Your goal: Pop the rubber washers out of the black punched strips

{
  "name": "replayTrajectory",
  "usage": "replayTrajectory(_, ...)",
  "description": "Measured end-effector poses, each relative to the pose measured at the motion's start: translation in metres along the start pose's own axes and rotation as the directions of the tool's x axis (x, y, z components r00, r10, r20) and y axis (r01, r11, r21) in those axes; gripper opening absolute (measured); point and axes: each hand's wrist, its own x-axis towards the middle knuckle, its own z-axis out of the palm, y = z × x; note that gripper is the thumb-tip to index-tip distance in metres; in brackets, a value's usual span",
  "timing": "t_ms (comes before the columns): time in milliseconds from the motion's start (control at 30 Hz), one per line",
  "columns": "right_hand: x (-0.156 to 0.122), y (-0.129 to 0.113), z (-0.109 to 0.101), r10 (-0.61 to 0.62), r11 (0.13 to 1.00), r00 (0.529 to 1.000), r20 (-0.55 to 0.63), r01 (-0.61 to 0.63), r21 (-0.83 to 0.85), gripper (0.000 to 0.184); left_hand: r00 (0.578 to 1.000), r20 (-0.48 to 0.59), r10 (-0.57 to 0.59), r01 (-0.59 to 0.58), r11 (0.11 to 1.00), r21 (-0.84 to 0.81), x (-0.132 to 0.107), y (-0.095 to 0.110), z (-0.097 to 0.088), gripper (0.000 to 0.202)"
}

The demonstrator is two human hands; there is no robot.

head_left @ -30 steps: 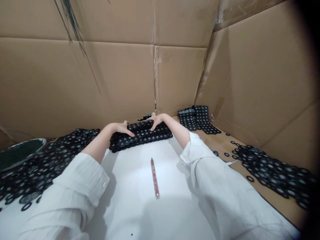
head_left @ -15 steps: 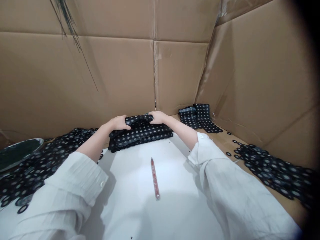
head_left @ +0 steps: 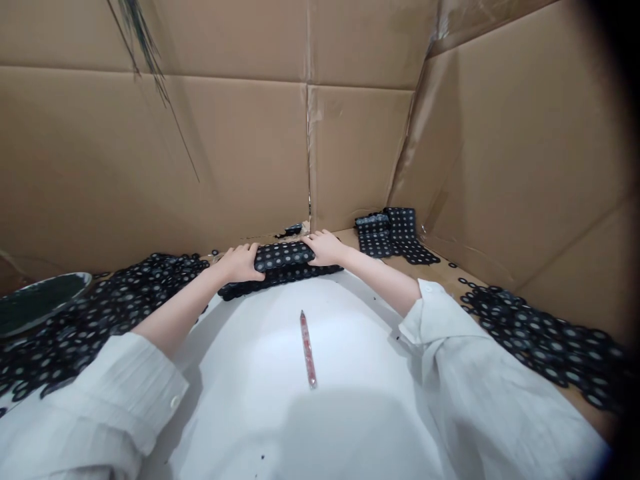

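Note:
A stack of black sheets punched with rings (head_left: 283, 259) lies at the far edge of the white board (head_left: 280, 400). My left hand (head_left: 241, 262) grips the stack's left end and my right hand (head_left: 326, 247) grips its right end. Both arms reach forward in white sleeves. A red pen (head_left: 308, 349) rests on the board, nearer to me than the stack.
Loose black rings are heaped at the left (head_left: 95, 307) and at the right (head_left: 540, 333). More stacked black sheets (head_left: 395, 233) sit in the far corner. Brown cardboard walls (head_left: 200, 147) close in the back and right. A dark round dish (head_left: 35, 307) lies at far left.
My hands lay flat on the stack, then lifted and bunched its top sheets, and now hold the stack by both ends, pressed down flatter and slightly farther away.

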Motion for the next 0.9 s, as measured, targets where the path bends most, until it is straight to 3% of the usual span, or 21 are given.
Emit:
replayTrajectory(133, 0.0, -0.001, -0.001, 0.016, 1.0, 0.999, -0.046, -0.016, -0.003, 0.065, 0.999, -0.035, 0.003, -0.004, 1.0, -0.011, -0.001, -0.005, 0.002, 0.086)
replayTrajectory(333, -0.011, -0.001, 0.011, 0.007, 0.999, 1.0, -0.023, -0.006, 0.05, 0.052, 0.997, -0.049, 0.054, -0.056, 0.997, -0.048, -0.015, -0.003, 0.012, 0.083)
replayTrajectory(433, -0.015, 0.006, 0.009, -0.018, 0.996, 1.0, 0.016, 0.016, 0.092, 0.063, 0.982, -0.161, 0.103, -0.106, 0.994, -0.014, -0.02, -0.002, 0.015, 0.078)
replayTrajectory(533, -0.026, 0.026, 0.003, 0.139, 0.975, 0.983, 0.12, -0.157, 0.158, 0.076, 0.962, -0.202, 0.186, -0.186, 0.982, 0.017, -0.022, 0.001, 0.019, 0.064)
replayTrajectory(567, -0.032, 0.035, 0.001, 0.253, 0.948, 0.955, 0.153, -0.277, 0.157, 0.074, 0.963, -0.192, 0.188, -0.188, 0.982, 0.021, -0.023, 0.003, 0.021, 0.062)
replayTrajectory(633, -0.049, 0.056, -0.001, 0.512, 0.84, 0.839, 0.181, -0.534, 0.098, 0.067, 0.964, -0.218, 0.153, -0.147, 0.988, 0.046, -0.026, 0.01, 0.023, 0.064)
replayTrajectory(733, -0.083, 0.092, 0.002, 0.792, 0.594, 0.578, 0.2, -0.804, -0.027, 0.07, 0.936, -0.327, 0.131, -0.109, 0.99, 0.086, -0.037, 0.022, 0.022, 0.068)
replayTrajectory(800, -0.106, 0.113, 0.006, 0.885, 0.436, 0.406, 0.227, -0.895, -0.1, 0.075, 0.921, -0.356, 0.155, -0.133, 0.987, 0.087, -0.05, 0.029, 0.017, 0.065)
replayTrajectory(833, -0.117, 0.122, 0.009, 0.906, 0.385, 0.348, 0.242, -0.914, -0.126, 0.076, 0.919, -0.351, 0.178, -0.156, 0.984, 0.09, -0.058, 0.032, 0.015, 0.062)
replayTrajectory(900, -0.135, 0.137, 0.013, 0.909, 0.357, 0.305, 0.282, -0.921, -0.154, 0.073, 0.912, -0.341, 0.227, -0.208, 0.974, 0.092, -0.076, 0.035, 0.012, 0.058)
